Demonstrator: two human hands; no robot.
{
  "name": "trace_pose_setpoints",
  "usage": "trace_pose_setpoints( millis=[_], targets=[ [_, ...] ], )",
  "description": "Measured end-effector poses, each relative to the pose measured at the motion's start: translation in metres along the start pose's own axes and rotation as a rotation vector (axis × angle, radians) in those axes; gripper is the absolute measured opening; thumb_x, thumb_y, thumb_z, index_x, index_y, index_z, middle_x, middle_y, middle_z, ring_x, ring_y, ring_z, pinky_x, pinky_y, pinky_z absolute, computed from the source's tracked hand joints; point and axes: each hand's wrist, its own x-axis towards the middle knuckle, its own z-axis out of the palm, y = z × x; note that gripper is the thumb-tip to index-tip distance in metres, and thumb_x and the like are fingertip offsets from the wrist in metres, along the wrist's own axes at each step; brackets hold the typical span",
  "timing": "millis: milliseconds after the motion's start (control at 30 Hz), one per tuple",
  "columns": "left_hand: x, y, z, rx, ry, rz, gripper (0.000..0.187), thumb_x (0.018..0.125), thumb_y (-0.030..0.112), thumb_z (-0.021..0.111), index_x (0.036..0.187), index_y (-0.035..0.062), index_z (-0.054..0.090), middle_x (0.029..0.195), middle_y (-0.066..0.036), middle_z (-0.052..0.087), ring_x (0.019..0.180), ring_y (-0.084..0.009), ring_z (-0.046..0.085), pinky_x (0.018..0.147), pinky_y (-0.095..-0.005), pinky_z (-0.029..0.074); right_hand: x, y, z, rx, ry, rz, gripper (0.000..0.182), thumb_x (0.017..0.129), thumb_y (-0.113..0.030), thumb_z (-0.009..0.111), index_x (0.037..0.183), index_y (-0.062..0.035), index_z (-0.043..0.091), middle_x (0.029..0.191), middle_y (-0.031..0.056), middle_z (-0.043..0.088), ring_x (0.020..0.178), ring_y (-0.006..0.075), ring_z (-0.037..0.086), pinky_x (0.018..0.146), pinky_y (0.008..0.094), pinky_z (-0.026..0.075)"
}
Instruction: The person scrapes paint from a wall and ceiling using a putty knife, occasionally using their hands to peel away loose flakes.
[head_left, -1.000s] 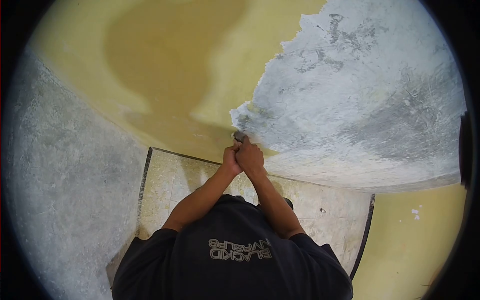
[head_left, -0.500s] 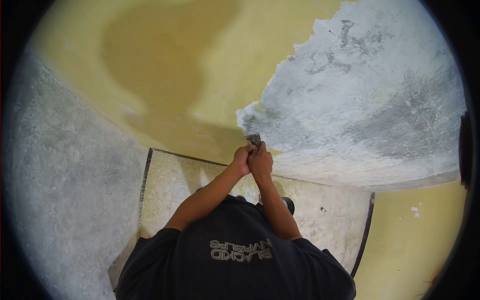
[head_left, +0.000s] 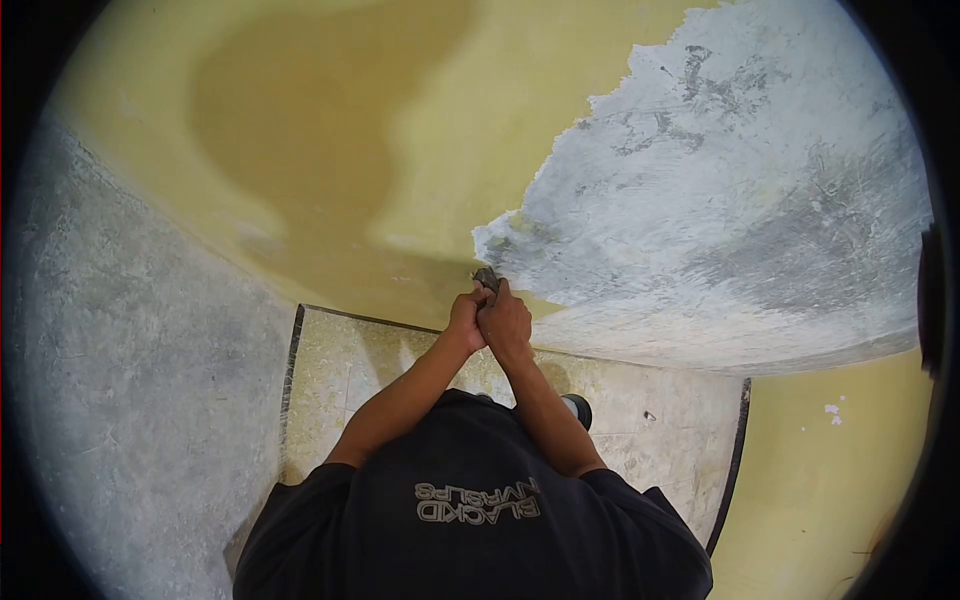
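Note:
Both my hands are closed together on a small dark scraper-like tool [head_left: 486,277], whose far end meets the wall. My left hand [head_left: 467,321] wraps its lower left side, and my right hand [head_left: 507,322] grips it from the right. Around the tool's tip, yellow paint [head_left: 440,285] borders a bare grey-white patch [head_left: 620,220] with a jagged edge. The tool's handle is mostly hidden by my fingers.
A grey wall [head_left: 150,340] rises at the left. Below my hands lies a speckled tiled floor [head_left: 670,430] with a dark border and a small object [head_left: 650,415] on it. More yellow wall [head_left: 830,480] with white flecks stands at the right.
My two hands and the tool have moved slightly left along the wall, from the grey-white patch to its edge with the yellow paint. The shadow has also shifted left.

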Motion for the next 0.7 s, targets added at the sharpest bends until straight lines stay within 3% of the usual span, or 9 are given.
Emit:
trace_pose_setpoints(
  millis=[167, 400, 467, 567, 700],
  targets=[
    [-0.013, -0.011, 0.014, -0.039, -0.024, 0.07, 0.01, 0.09, 0.017, 0.047, 0.081, 0.0134, 0.051, 0.075, -0.001, 0.056, 0.074, -0.0175, 0.055, 0.079, -0.0358, 0.047, -0.003, 0.005, -0.007, 0.019, -0.021, -0.016, 0.033, 0.087, -0.029, 0.046, 0.108, -0.0041, 0.051, 0.074, 0.0252, 0.063, 0.07, 0.044, 0.061, 0.064, 0.0525, 0.048],
    [0.004, -0.014, -0.004, -0.029, -0.059, 0.065, 0.01, 0.09, 0.013, 0.044, 0.082, 0.0125, 0.051, 0.074, -0.002, 0.056, 0.073, -0.0176, 0.055, 0.078, -0.0353, 0.047, -0.006, 0.007, -0.007, 0.044, 0.012, 0.068, 0.033, 0.087, -0.026, 0.047, 0.11, -0.0029, 0.051, 0.075, 0.0261, 0.062, 0.072, 0.0454, 0.061, 0.066, 0.0525, 0.048],
    [-0.003, -0.004, -0.005, -0.006, -0.146, 0.077, 0.011, 0.09, 0.014, 0.044, 0.083, 0.0116, 0.051, 0.076, -0.002, 0.057, 0.075, -0.0184, 0.056, 0.08, -0.0366, 0.047, -0.005, 0.0, -0.003, 0.057, 0.008, 0.052, 0.034, 0.087, -0.026, 0.047, 0.111, -0.0024, 0.051, 0.076, 0.026, 0.063, 0.073, 0.0452, 0.061, 0.066, 0.0522, 0.048],
    [-0.008, 0.006, -0.002, -0.018, -0.008, 0.038, 0.011, 0.09, 0.016, 0.044, 0.086, 0.0103, 0.053, 0.08, -0.004, 0.059, 0.08, -0.02, 0.057, 0.083, -0.0383, 0.047, 0.0, -0.004, 0.005, 0.058, -0.024, 0.039, 0.037, 0.087, -0.027, 0.046, 0.113, -0.0014, 0.05, 0.077, 0.0261, 0.063, 0.074, 0.0441, 0.062, 0.067, 0.0513, 0.048],
    [-0.009, 0.013, -0.007, -0.028, -0.014, 0.055, 0.013, 0.089, 0.018, 0.044, 0.09, 0.0099, 0.054, 0.084, -0.005, 0.061, 0.084, -0.0215, 0.058, 0.086, -0.0394, 0.046, 0.003, -0.014, 0.004, 0.055, -0.028, -0.062, 0.039, 0.087, -0.028, 0.046, 0.115, -0.001, 0.05, 0.076, 0.0264, 0.063, 0.074, 0.044, 0.062, 0.067, 0.0508, 0.049]
  ],
)
